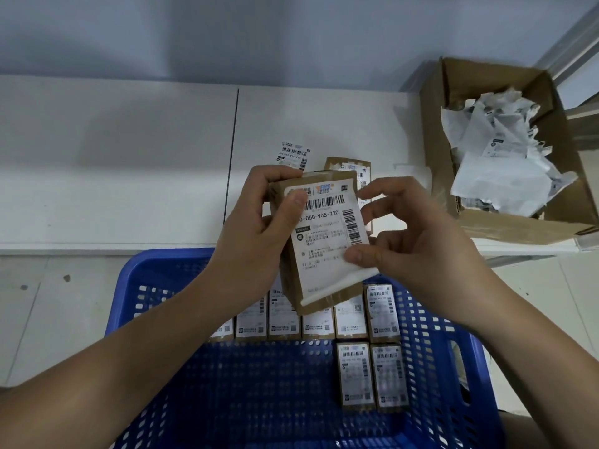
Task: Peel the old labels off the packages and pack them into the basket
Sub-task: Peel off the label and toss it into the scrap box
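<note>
My left hand (256, 228) grips a brown cardboard package (337, 298) by its upper left side, thumb pressed on its white shipping label (327, 234). The label's lower right part is lifted off the box, and my right hand (411, 241) pinches that loose edge between thumb and forefinger. The package hangs above the far rim of a blue plastic basket (278, 393). Inside the basket several labelled packages (356, 374) stand in rows. Another brown package (353, 168) lies on the white table behind the held one.
An open cardboard box (437, 150) at the right holds crumpled peeled labels (505, 157). A loose label (294, 155) lies on the white table (113, 163). The basket sits below the table's front edge, over a pale tiled floor.
</note>
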Available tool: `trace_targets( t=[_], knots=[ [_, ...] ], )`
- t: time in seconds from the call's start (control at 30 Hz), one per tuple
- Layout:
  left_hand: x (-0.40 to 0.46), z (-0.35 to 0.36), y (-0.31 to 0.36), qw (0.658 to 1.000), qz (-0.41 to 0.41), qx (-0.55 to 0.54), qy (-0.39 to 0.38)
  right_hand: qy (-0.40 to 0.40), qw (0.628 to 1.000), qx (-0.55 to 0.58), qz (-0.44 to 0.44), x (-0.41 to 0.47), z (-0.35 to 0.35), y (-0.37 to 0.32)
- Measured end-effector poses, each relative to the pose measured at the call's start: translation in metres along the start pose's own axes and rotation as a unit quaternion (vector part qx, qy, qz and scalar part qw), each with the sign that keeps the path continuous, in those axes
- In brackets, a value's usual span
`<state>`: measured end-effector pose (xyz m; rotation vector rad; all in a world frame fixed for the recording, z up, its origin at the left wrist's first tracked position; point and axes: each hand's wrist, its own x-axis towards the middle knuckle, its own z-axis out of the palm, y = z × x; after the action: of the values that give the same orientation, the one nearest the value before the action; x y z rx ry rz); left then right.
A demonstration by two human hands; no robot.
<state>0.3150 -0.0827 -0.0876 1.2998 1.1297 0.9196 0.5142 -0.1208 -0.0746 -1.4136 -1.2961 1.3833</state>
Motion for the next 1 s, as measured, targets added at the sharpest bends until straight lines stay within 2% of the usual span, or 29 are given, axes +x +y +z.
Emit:
trace_targets(
  t=[0.17, 0.4, 0.57, 0.67, 0.8, 1.0],
  knots=[
    [-0.001, -0.001, -0.001, 1.0, 0.002, 0.004, -0.008, -0.043, 0.99, -0.132, -0.028, -0.002, -0.004, 0.006],
    [-0.002, -0.002, -0.003, 1.0, -0.001, 0.014, -0.026, -0.075, 0.973, -0.215, -0.031, -0.003, -0.004, 0.007],
    [-0.003, 0.0, -0.006, 0.999, -0.045, 0.01, -0.017, -0.105, 0.96, -0.26, -0.021, -0.006, 0.004, 0.003],
    [-0.001, 0.0, -0.004, 0.999, -0.047, 0.023, -0.006, -0.091, 0.966, -0.241, -0.009, -0.006, 0.005, 0.003],
    [0.001, -0.001, -0.001, 0.998, -0.053, 0.011, 0.014, -0.05, 0.99, -0.132, 0.016, -0.003, -0.003, 0.006],
    [0.002, -0.003, 0.005, 0.997, -0.066, -0.014, 0.032, -0.028, 0.997, -0.06, 0.029, -0.004, -0.001, 0.002]
  ],
)
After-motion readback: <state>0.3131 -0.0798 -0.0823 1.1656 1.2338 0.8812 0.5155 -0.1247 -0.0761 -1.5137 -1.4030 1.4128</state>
